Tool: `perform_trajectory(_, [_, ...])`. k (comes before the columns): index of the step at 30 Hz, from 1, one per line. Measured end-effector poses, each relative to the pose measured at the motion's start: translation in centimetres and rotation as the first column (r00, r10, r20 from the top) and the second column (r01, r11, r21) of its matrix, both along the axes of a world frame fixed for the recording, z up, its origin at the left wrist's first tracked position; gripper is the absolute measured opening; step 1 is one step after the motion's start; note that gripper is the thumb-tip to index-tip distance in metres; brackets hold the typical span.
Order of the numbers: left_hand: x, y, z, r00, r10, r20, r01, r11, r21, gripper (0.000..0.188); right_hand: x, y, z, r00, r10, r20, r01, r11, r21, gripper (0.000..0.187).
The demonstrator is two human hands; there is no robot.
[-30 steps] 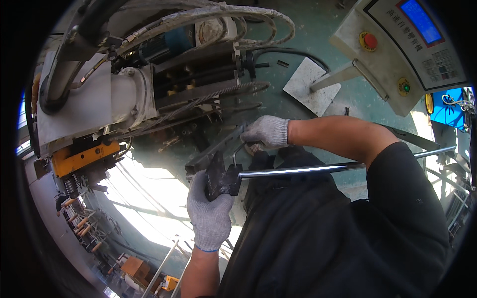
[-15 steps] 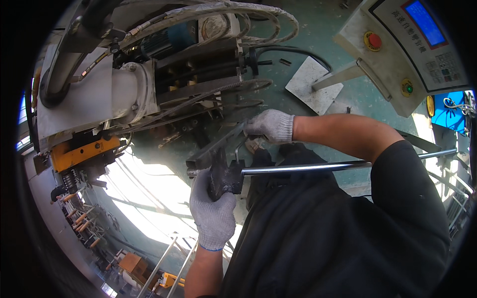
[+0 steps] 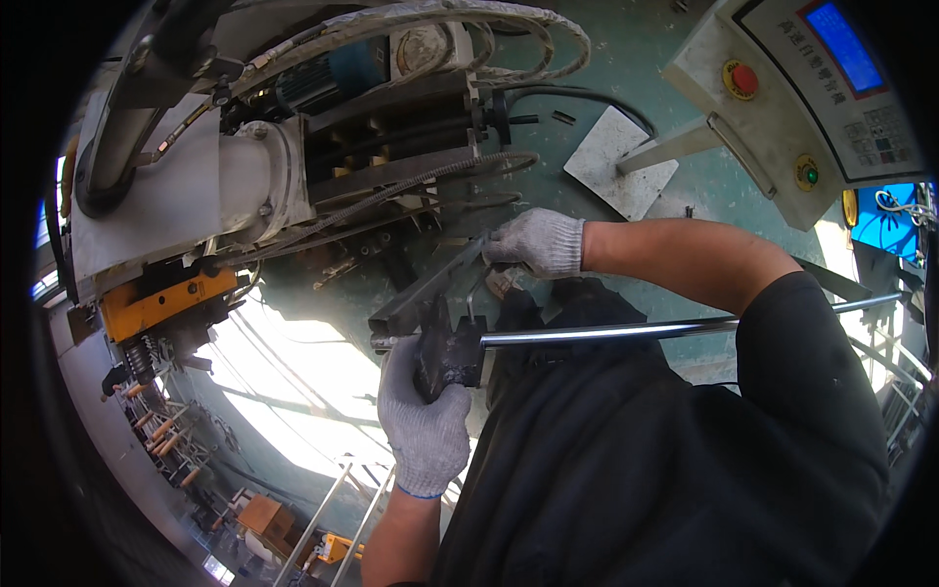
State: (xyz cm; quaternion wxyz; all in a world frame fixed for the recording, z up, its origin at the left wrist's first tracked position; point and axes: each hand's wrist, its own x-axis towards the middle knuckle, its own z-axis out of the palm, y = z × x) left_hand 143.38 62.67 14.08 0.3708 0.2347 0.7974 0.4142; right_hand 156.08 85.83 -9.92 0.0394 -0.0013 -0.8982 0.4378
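Head view showed two gloved hands at work in front of one large machine point(image 3: 245, 186). The left hand point(image 3: 423, 421), in a grey knit glove, was clenched around one dark metal block point(image 3: 448, 352), through or against which one long shiny steel rod point(image 3: 626, 333) ran off to the right, across the person's dark shirt. The right hand point(image 3: 536, 242), also in a grey glove, was closed over the upper end of one dark angle bar point(image 3: 421, 293), which sloped down leftward to end just beside the block. Two control boxes could not be counted; only one control panel point(image 3: 802, 88) stood at upper right, bearing one red button, one green button and one blue screen. One flat grey plate point(image 3: 619, 164) lay on the green floor near it.
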Motion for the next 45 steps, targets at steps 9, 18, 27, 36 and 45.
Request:
perform_trajectory(9, [0.2,-0.2,-0.1,1.000,-0.001,-0.028,0.000,1.000,-0.027,0.043,0.3,-0.3,0.4,0.999,-0.029,-0.030,0.029,0.999,-0.021,0.033])
perform_trajectory(18, [-0.1,-0.6,-0.3,0.995,-0.043,-0.089,0.041,0.999,-0.024,0.041,0.3,-0.4,0.6,0.995,-0.067,-0.071,0.067,0.998,0.007,0.023])
perform_trajectory(27, [-0.1,0.2,0.3,1.000,0.007,-0.027,-0.009,0.997,-0.079,0.040,0.9,-1.2,0.0,0.997,-0.065,-0.028,0.063,0.996,-0.067,0.019])
perform_trajectory(36, [-0.3,0.4,0.7,0.999,-0.025,-0.034,0.021,0.992,-0.123,0.039,1.0,-0.9,-0.5,0.999,-0.033,0.035,0.036,0.997,-0.065,0.020])
perform_trajectory(45, [-0.2,0.3,0.4,1.000,0.015,-0.014,-0.016,0.996,-0.083,0.042,4.6,0.0,3.4,0.988,-0.042,0.149,0.057,0.993,-0.103,0.016])
